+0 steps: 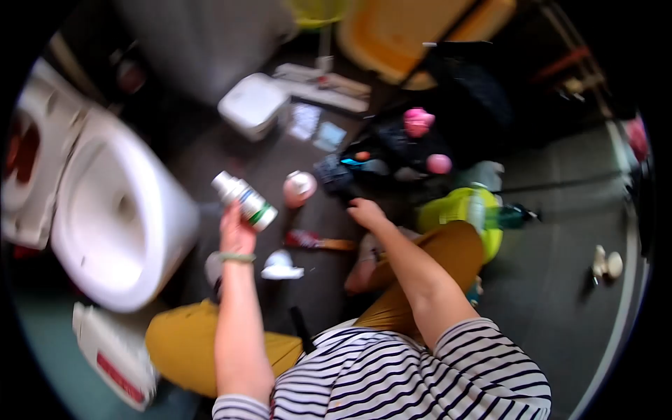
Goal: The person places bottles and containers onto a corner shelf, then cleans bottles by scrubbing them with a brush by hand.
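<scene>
In my left hand [238, 234] is a white bottle [245, 201] with a green and dark label, tilted up to the left, my fingers wrapped round it. My right hand [365, 212] is closed at the end of a dark, blurred item [334, 176]; what exactly its fingers grip I cannot make out. Between the hands a pink bottle with a white top [299, 187] stands on the dark floor. Below it lie a red package [302, 239] and a white piece [282, 269]. Past my right hand, a black bag [399, 143] has small coloured things on it.
A toilet [150, 217] stands at the left, a white lidded tub [253, 105] ahead. A yellow-green bucket [437, 210] with bottles is by my right knee. Further off are an orange basin [371, 35] and a squeegee-like floor tool [329, 91]. A white box [115, 357] lies lower left.
</scene>
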`<move>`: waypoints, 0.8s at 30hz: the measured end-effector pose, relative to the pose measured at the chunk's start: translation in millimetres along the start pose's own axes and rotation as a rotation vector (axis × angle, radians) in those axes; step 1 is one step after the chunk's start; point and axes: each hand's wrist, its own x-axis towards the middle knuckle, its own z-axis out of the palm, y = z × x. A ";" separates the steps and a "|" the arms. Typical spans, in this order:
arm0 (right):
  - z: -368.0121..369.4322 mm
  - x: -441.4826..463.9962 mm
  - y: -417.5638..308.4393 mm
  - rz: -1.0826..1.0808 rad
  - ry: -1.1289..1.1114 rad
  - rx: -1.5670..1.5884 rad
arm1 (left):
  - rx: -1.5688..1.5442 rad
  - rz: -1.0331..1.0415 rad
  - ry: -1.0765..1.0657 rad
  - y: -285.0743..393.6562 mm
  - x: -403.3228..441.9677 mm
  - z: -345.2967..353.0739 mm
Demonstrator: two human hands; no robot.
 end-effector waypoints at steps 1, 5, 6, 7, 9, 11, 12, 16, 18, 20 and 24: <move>-23.7 -7.8 -6.8 -0.027 -0.004 0.017 | 0.023 0.012 0.025 -3.2 4.8 -0.4; -134.0 -101.6 -28.2 -0.249 0.140 0.118 | 0.102 0.082 0.078 -13.2 23.5 -7.9; -173.8 -144.5 -32.7 -0.172 0.182 0.183 | 0.106 0.098 0.090 -16.0 30.3 -10.6; -209.7 -180.9 -22.0 -0.055 0.299 0.290 | 0.103 0.110 0.104 -18.4 36.5 -12.9; -268.0 -258.3 15.5 -0.254 0.674 0.411 | 0.116 0.140 0.149 -20.0 42.4 -13.9; -327.9 -330.1 37.0 -0.295 1.127 0.652 | 0.135 0.102 0.228 -28.0 52.0 -21.4; -368.5 -370.9 54.0 -0.297 1.464 0.422 | 0.144 0.082 0.267 -31.4 56.3 -24.4; -497.2 -482.6 91.9 -0.302 1.782 0.726 | 0.311 0.086 0.361 -39.2 44.0 -9.3; -552.9 -507.2 112.9 -0.378 1.624 0.772 | 0.378 0.151 0.306 -39.4 31.6 -11.3; -618.6 -522.4 182.0 -0.300 1.428 0.695 | 0.384 0.160 0.326 -40.9 29.2 -14.8; -550.5 -485.4 205.1 -0.186 1.552 0.696 | 0.371 0.126 0.431 -41.7 33.1 -10.7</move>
